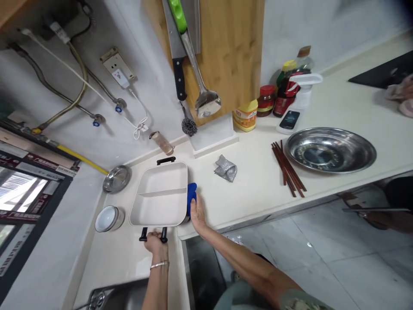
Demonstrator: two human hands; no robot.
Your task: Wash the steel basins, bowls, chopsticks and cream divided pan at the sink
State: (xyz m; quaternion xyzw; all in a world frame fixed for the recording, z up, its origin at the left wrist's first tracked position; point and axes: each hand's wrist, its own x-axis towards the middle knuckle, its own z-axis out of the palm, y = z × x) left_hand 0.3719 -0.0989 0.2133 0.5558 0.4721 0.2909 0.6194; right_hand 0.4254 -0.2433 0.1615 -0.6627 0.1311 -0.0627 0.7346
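Note:
A square off-white divided pan (163,209) with two compartments and black side handles rests on the counter. My left hand (155,242), a bracelet on its wrist, is closed around the pan's near handle. My right hand (198,214) presses a blue cloth (191,193) against the pan's right outer wall. Its fingers are partly hidden behind the cloth. Both compartments look bare inside. To the right of the pan lies a crumpled grey cloth (226,168).
Stacked bowls (106,218) and a steel bowl (116,178) stand left of the pan. Brown chopsticks (288,170) and a steel basin (331,149) lie to the right. A cutting board (232,51) with hanging utensils rises behind. The sink (124,297) is at the lower left.

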